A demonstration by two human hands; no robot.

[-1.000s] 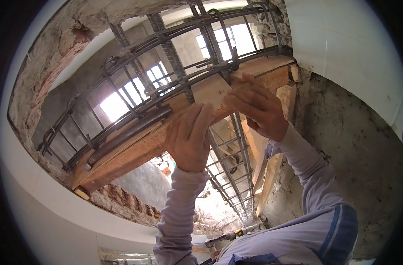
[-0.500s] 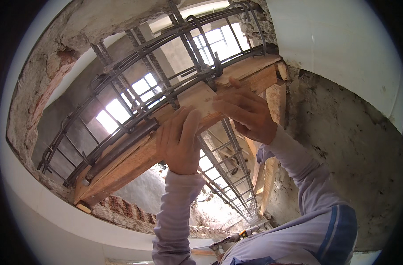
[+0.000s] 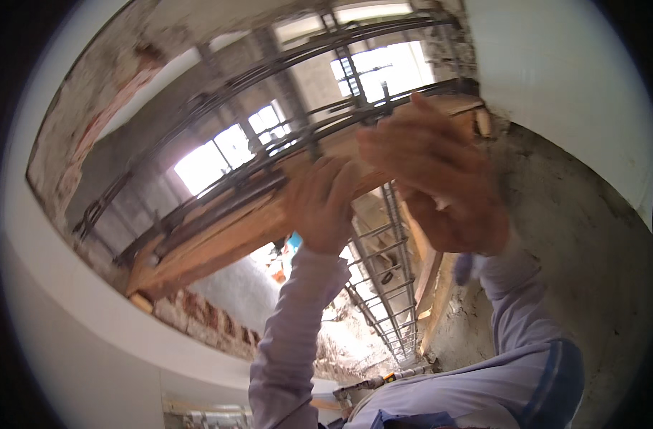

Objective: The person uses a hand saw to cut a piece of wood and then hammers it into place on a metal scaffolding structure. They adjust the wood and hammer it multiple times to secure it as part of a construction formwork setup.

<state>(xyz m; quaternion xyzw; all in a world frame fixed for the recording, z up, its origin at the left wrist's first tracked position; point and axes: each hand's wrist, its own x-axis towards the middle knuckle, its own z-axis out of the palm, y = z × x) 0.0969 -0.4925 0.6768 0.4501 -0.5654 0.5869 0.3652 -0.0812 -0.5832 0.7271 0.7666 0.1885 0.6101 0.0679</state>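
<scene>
A long wooden beam form (image 3: pixel 219 232) runs at a slant across the opening, below a cage of steel rebar (image 3: pixel 283 61). On its upper face, near the middle, my left hand (image 3: pixel 319 207) lies with its fingers stretched out flat over a pale piece of board (image 3: pixel 348 146), which they partly cover. To the right, my right hand (image 3: pixel 444 171) is at the form's edge, smeared by motion, its fingers extended and nothing seen in them. Whether it touches the wood is hidden.
A ladder-like rebar cage (image 3: pixel 384 286) drops away below the form. Rough grey wall (image 3: pixel 562 236) stands at right, broken masonry (image 3: pixel 205 311) at lower left. Bright windows (image 3: pixel 219 154) show behind the bars. A tool with a yellow part (image 3: pixel 384 379) lies near my body.
My right hand has moved right and come away from the pale board piece, with its fingers straighter. My left hand remains on the wood. The whole view has shifted a little.
</scene>
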